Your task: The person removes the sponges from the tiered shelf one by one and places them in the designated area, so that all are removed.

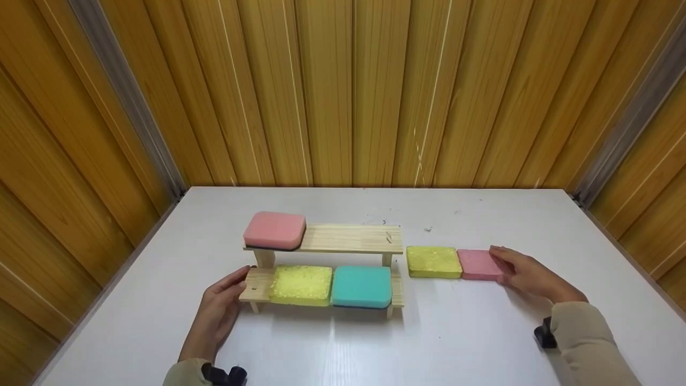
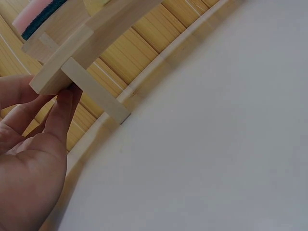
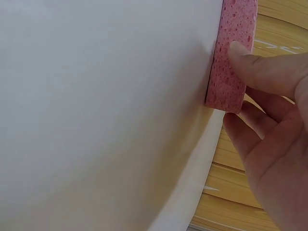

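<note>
A two-step wooden rack [image 1: 348,238] stands on the white table. My left hand [image 1: 217,311] grips the left end of its lower step, thumb and fingers pinching the wood [image 2: 62,62] in the left wrist view. On the upper step lies a pink sponge [image 1: 275,229]; the lower one bears a yellow sponge [image 1: 301,284] and a teal sponge [image 1: 362,287] side by side. Right of the rack, a second yellow sponge [image 1: 434,261] touches a dark-pink sponge [image 1: 479,264] on the table. My right hand [image 1: 538,276] holds that pink one by its right end, thumb on its side [image 3: 231,67].
The white tabletop [image 1: 332,354] extends around the rack, with small dark marks behind the right-hand sponges. Wood-patterned panels [image 1: 375,96] rise at the table's back edge and on both sides, with grey metal strips at the corners.
</note>
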A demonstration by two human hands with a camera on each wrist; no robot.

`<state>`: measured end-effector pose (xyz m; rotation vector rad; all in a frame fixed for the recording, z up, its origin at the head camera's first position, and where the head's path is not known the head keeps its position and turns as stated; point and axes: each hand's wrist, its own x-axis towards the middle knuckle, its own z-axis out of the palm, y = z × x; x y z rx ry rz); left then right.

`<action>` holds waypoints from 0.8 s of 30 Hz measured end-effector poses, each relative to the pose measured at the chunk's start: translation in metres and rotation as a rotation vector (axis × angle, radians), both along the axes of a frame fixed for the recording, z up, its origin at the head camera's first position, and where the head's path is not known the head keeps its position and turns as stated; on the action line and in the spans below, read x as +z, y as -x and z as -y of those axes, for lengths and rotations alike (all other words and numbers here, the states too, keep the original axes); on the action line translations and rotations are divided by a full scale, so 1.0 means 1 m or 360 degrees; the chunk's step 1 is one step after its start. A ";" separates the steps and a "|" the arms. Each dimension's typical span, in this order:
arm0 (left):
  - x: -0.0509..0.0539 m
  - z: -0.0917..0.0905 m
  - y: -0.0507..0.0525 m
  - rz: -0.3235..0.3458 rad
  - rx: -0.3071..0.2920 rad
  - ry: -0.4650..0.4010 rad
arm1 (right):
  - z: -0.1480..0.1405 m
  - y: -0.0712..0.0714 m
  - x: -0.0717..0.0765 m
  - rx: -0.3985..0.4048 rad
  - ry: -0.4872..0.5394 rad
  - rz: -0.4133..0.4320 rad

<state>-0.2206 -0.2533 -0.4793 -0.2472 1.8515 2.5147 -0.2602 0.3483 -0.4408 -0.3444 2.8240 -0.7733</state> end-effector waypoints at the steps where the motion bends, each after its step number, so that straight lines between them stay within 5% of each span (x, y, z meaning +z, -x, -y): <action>1: 0.000 0.000 0.000 -0.0004 -0.0002 0.0008 | 0.000 0.000 0.000 -0.0002 0.0000 0.0000; 24: 0.000 0.001 0.001 -0.0021 -0.0019 0.0011 | 0.004 -0.003 0.003 -0.0065 0.0099 -0.0068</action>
